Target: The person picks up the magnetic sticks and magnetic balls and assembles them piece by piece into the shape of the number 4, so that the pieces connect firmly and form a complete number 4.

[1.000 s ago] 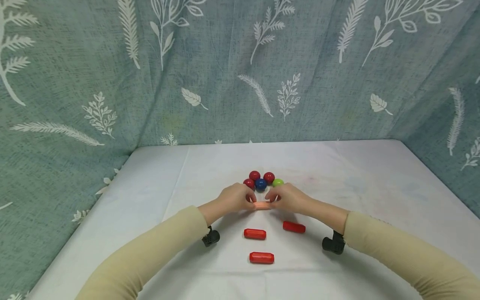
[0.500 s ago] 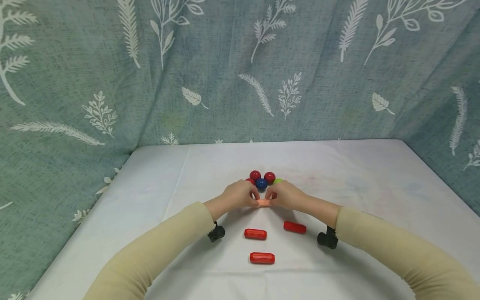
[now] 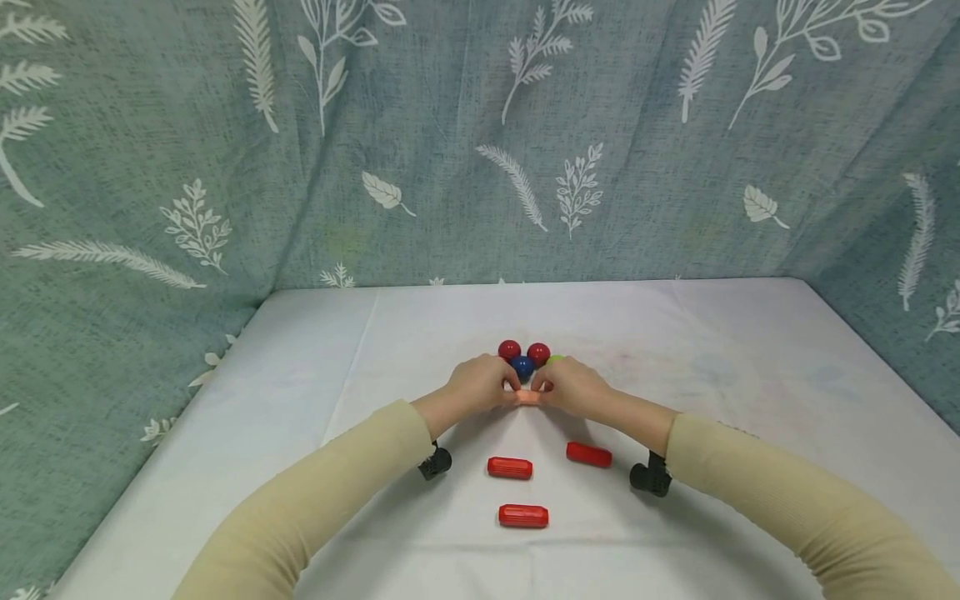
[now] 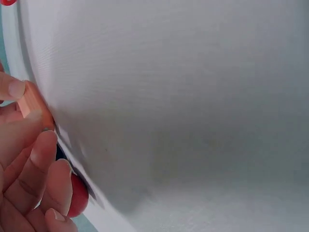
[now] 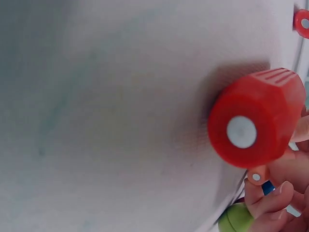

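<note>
The left hand (image 3: 478,386) and right hand (image 3: 577,387) are pinching the orange stick's (image 3: 528,398) ends; balls (image 3: 522,367) are sitting just beyond.

Glossy balls (image 3: 522,367), matt orange bar (image 3: 528,398)

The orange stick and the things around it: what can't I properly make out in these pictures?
- Orange stick, head view: its ends are hidden by the left hand and right hand.
- Green ball, head view: mostly covered by the right hand.
- Red ball, left wrist view: partly hidden behind the left hand.
- Small red piece, right wrist view: cut off by the picture's right edge.
</note>
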A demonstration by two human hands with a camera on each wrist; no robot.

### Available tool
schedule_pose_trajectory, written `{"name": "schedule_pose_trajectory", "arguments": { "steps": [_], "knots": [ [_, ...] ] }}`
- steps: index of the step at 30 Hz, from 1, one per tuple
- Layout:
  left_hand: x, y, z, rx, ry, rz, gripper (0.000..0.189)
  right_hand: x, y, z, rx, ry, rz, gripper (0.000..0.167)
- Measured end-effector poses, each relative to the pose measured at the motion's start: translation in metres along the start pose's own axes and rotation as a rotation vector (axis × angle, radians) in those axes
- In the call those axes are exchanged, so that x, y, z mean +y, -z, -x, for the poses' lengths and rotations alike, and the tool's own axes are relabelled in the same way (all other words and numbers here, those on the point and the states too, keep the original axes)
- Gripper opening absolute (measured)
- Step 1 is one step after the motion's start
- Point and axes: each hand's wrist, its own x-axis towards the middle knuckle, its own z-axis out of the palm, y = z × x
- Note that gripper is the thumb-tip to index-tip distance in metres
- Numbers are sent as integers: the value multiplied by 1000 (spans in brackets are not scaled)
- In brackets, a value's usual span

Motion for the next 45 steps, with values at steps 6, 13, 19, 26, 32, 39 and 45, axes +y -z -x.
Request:
{"name": "schedule_pose_trajectory", "arguments": {
  "steps": [6, 13, 19, 26, 32, 39, 45],
  "knots": [
    [-2, 14, 0, 48, 3, 2, 18, 0, 1, 0, -14, -32, 1, 17],
    [-18, 33, -7, 119, 113, 63, 26, -2, 1, 0, -38, -79, -11, 19],
    [-25, 23, -10, 45, 139, 95, 35, -2, -1, -1, -32, -61, 5, 19],
    [-27, 19, -10, 29, 172, 158, 36, -2, -3, -3, -42, -70, 16, 20],
    [-30, 18, -7, 6, 193, 207, 34, -3, -3, -1, -29, -52, 19, 20],
    [-35, 15, -1, -2, 177, 225, 33, -4, -2, 1, -25, -49, 9, 20],
    [-37, 14, 4, -20, 188, 306, 31, -5, 0, 2, -33, -61, -6, 21]
  ]
}}
